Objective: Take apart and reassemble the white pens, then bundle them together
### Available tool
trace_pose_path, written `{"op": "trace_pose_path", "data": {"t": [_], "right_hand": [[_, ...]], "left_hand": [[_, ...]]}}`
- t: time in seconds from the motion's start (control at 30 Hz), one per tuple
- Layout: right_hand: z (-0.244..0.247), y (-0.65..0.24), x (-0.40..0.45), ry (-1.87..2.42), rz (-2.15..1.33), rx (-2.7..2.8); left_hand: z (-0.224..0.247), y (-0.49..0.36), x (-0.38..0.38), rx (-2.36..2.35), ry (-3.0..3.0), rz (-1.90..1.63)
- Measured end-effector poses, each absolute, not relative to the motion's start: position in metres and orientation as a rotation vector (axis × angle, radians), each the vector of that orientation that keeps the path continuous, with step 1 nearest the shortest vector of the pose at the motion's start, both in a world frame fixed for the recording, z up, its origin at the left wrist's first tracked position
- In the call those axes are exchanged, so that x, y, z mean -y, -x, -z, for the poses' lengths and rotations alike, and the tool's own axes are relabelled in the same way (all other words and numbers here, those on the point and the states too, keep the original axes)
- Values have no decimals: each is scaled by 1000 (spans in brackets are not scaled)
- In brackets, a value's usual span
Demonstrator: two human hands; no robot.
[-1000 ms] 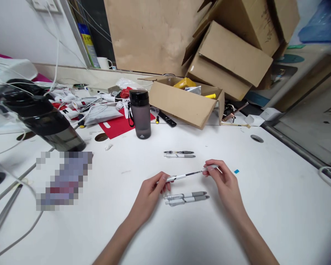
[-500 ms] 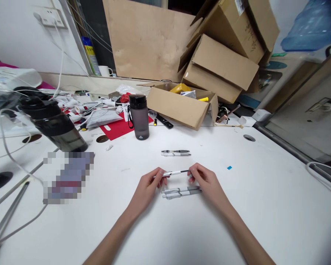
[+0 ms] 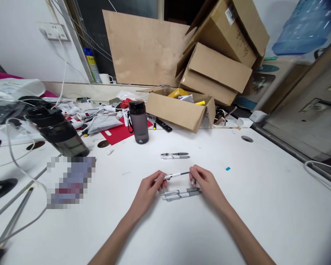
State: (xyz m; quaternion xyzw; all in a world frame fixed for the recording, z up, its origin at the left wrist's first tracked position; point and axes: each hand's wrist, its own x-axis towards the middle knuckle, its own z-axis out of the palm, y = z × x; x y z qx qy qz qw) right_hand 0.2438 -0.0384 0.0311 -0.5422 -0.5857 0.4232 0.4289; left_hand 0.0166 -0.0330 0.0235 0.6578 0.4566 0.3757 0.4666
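A white pen (image 3: 173, 176) with a dark exposed end is held level above the white table. My left hand (image 3: 151, 186) pinches its left part. At its dark right end, my right hand (image 3: 205, 182) has its fingers closed, with a small grey piece showing below the fingertips. Just under the held pen, two grey-and-white pens (image 3: 179, 195) lie side by side on the table, their right ends close to my right hand. Farther back lie a black-and-clear pen (image 3: 174, 154) and a grey-and-white pen (image 3: 175, 157), parallel to each other.
A dark bottle (image 3: 139, 123) stands behind the pens, near an open cardboard box (image 3: 176, 110) and a remote (image 3: 164, 126). On the left are a larger bottle (image 3: 60, 132), cables and a blurred purple item (image 3: 74, 180). A blue scrap (image 3: 228, 169) lies right.
The camera view has shifted slightly. Both hands keep nearly the same hold on the pen; the small grey piece under my right fingertips shows more clearly.
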Motion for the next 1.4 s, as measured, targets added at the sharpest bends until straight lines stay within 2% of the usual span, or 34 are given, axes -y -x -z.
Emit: {"op": "trace_pose_path", "data": {"t": [0.37,1.4], "right_hand": [[-27,-266,26,1330,-800,1312],[-17,-266,19,1318,-828,1244]], "left_hand": [[-22,-5,24,-1220,-1577,-1025],[-20,-6,23,-1179,-1611,-967]]}}
